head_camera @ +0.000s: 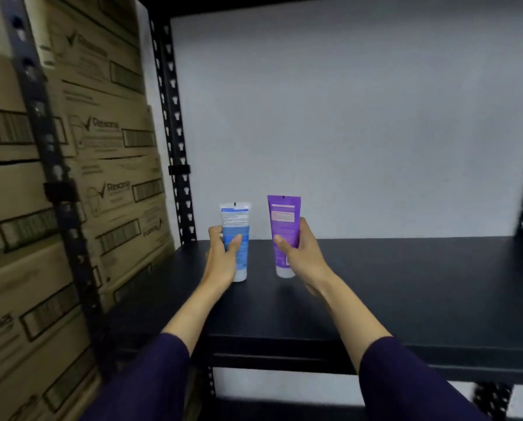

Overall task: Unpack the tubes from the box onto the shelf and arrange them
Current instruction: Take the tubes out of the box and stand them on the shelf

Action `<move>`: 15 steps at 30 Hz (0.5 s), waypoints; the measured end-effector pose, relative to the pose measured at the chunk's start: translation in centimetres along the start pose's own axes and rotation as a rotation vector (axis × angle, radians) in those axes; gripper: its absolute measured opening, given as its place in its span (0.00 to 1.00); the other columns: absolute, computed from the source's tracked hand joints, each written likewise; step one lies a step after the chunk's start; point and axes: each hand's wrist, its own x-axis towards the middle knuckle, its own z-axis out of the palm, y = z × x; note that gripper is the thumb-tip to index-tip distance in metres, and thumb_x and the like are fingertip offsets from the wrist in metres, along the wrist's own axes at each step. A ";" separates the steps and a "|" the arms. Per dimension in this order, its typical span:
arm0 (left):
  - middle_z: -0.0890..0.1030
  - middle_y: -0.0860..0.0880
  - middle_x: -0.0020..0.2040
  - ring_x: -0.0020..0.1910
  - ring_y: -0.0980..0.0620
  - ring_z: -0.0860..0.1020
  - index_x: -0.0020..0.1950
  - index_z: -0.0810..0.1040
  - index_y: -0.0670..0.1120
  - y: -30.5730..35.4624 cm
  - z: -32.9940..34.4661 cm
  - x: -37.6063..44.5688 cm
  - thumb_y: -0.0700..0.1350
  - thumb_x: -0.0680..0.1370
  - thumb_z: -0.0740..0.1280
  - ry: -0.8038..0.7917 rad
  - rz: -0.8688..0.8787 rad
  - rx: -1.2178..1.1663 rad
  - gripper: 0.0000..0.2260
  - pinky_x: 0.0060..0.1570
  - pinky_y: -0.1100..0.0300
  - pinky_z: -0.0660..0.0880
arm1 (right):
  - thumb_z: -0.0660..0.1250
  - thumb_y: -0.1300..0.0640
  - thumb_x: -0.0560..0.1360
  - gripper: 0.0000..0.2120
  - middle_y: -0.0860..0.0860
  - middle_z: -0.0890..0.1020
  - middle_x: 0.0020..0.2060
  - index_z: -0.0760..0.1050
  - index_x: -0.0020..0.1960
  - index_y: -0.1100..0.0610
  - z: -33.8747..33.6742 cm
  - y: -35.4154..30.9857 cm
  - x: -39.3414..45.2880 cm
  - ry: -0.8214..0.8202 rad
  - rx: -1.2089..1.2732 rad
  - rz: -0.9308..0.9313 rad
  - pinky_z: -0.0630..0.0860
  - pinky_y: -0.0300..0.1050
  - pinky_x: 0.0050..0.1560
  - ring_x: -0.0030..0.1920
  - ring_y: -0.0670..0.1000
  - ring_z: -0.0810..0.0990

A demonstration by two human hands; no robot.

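- The left hand (pixel 223 253) is wrapping its fingers and thumb round the lower body of a blue-and-white plastic squeeze tube (pixel 236 238), which is standing cap-down with its flat crimped end pointing up.
- The right hand (pixel 299 250) is gripping a purple plastic squeeze tube with a pale cap (pixel 284 232) in the same way, also cap-down and leaning slightly to the left.
- Both tubes are sitting near the back left of the dark matte metal shelf board (pixel 406 287), close to the white back wall (pixel 345 117); whether the caps are already touching the board cannot be told for sure, though they look to be at or just above it.
- The two tubes are standing near each other with a clear gap between them.
- To do this step well, each cap is probably needing to be settled flat before either grip is loosened, since a tall tube on a small cap may be tipping easily.
- Straightening the purple tube first would be helping the pair line up.
- The stacked brown cardboard cartons with printed barcodes (pixel 108 165) on the left are staying outside the working space; the box being unpacked is not in view.
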 end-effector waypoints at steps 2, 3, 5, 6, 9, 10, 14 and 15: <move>0.77 0.48 0.58 0.46 0.64 0.76 0.63 0.64 0.45 -0.8 -0.6 1.0 0.45 0.81 0.61 0.015 0.006 0.003 0.12 0.38 0.72 0.72 | 0.66 0.58 0.77 0.14 0.46 0.77 0.53 0.67 0.60 0.47 1.2 0.9 1.0 -0.046 -0.012 0.007 0.75 0.40 0.54 0.54 0.45 0.77; 0.77 0.49 0.57 0.45 0.64 0.75 0.63 0.64 0.45 -1.1 -0.7 1.4 0.45 0.81 0.61 0.024 0.019 0.021 0.13 0.36 0.74 0.72 | 0.67 0.58 0.77 0.15 0.46 0.77 0.53 0.67 0.60 0.48 1.8 1.4 1.5 -0.065 -0.012 0.016 0.75 0.39 0.53 0.55 0.46 0.77; 0.77 0.50 0.55 0.44 0.65 0.75 0.64 0.65 0.45 -1.6 -0.9 2.3 0.44 0.80 0.63 0.061 0.049 0.054 0.14 0.34 0.77 0.72 | 0.68 0.58 0.76 0.16 0.47 0.78 0.54 0.68 0.61 0.49 2.4 2.2 2.4 -0.106 -0.022 0.030 0.75 0.39 0.52 0.56 0.47 0.77; 0.77 0.50 0.54 0.44 0.64 0.75 0.64 0.65 0.45 -2.0 -1.0 2.7 0.43 0.80 0.64 0.077 0.057 0.071 0.15 0.34 0.76 0.71 | 0.68 0.57 0.75 0.17 0.48 0.78 0.55 0.68 0.62 0.50 2.6 2.5 2.8 -0.126 -0.031 0.034 0.76 0.40 0.53 0.56 0.48 0.78; 0.76 0.49 0.55 0.47 0.60 0.76 0.64 0.65 0.47 -3.3 -1.1 3.3 0.41 0.77 0.68 0.029 0.054 0.125 0.18 0.38 0.73 0.71 | 0.71 0.57 0.74 0.23 0.50 0.78 0.57 0.67 0.65 0.52 2.3 3.7 3.9 -0.171 -0.121 0.050 0.76 0.42 0.55 0.58 0.49 0.77; 0.76 0.49 0.57 0.49 0.60 0.76 0.63 0.65 0.48 -3.8 -1.0 3.4 0.40 0.76 0.69 0.004 0.051 0.143 0.19 0.39 0.73 0.71 | 0.71 0.57 0.73 0.24 0.50 0.77 0.58 0.66 0.66 0.52 2.2 4.0 4.0 -0.188 -0.158 0.060 0.76 0.39 0.53 0.57 0.49 0.77; 0.75 0.48 0.60 0.55 0.55 0.76 0.62 0.68 0.49 -4.6 -1.0 3.5 0.38 0.74 0.71 0.019 0.033 0.156 0.21 0.45 0.72 0.71 | 0.71 0.58 0.74 0.26 0.50 0.76 0.59 0.65 0.68 0.54 2.1 5.0 4.1 -0.232 -0.229 0.103 0.71 0.33 0.49 0.59 0.48 0.75; 0.75 0.48 0.60 0.56 0.54 0.76 0.61 0.68 0.49 -4.7 -1.0 3.5 0.38 0.74 0.71 0.028 0.023 0.153 0.20 0.45 0.72 0.70 | 0.71 0.58 0.73 0.26 0.50 0.76 0.60 0.65 0.68 0.54 2.2 5.2 4.2 -0.227 -0.242 0.111 0.71 0.35 0.51 0.59 0.48 0.75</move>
